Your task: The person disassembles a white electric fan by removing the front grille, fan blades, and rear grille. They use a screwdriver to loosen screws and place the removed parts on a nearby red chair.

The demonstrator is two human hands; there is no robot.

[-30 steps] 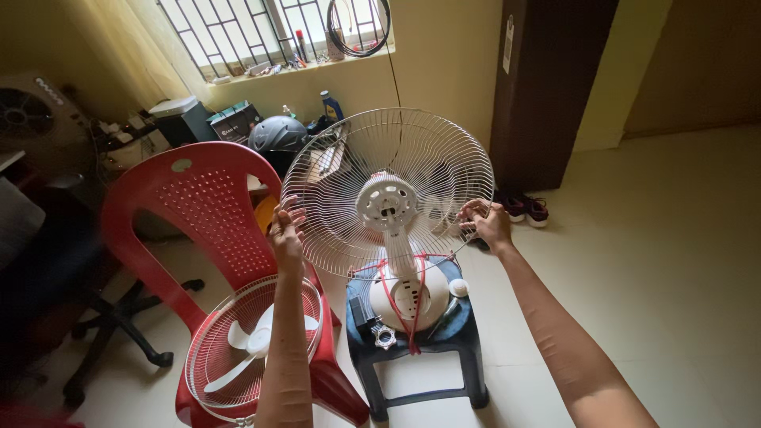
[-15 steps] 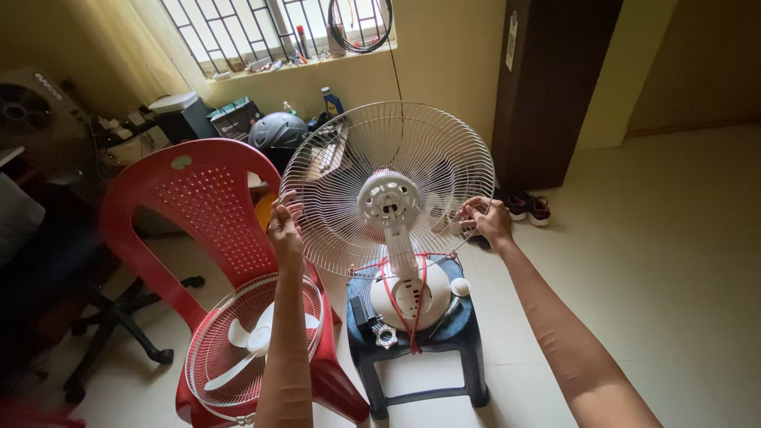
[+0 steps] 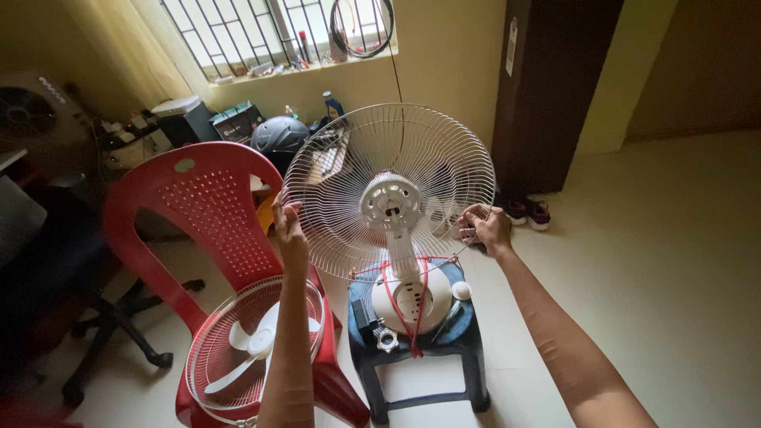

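Nearest, both bare forearms reach up and away from the camera, the left one almost straight up the middle of the view, the right one slanting in from the lower right corner. Below the left forearm a second wire guard with white blades (image 3: pixel 252 345) leans on the seat of a red plastic chair (image 3: pixel 202 214). Just beside it stands a dark blue stool (image 3: pixel 416 357), which carries the white fan base (image 3: pixel 411 299) bound with red cord, a small metal nut (image 3: pixel 385 339) and a white cap (image 3: pixel 461 290).

Further out, the left hand (image 3: pixel 288 226) is raised with its back toward the camera, its fingers curled around the left rim of the round wire fan guard (image 3: pixel 388 190). The right hand (image 3: pixel 487 224) is closed on the rim at the lower right side, wrist bent slightly, thumb and fingers pinching the wire. The guard stands upright above the stool, held between the two hands, with the white motor hub (image 3: pixel 388 202) at its centre on a white neck.

Beyond it, a grey helmet (image 3: pixel 277 133) and a blue bottle (image 3: pixel 330 105) sit against the yellow wall under a barred window (image 3: pixel 269 32). A pair of shoes (image 3: pixel 527 210) lies on the tiled floor by a dark wooden door frame (image 3: pixel 547 87).
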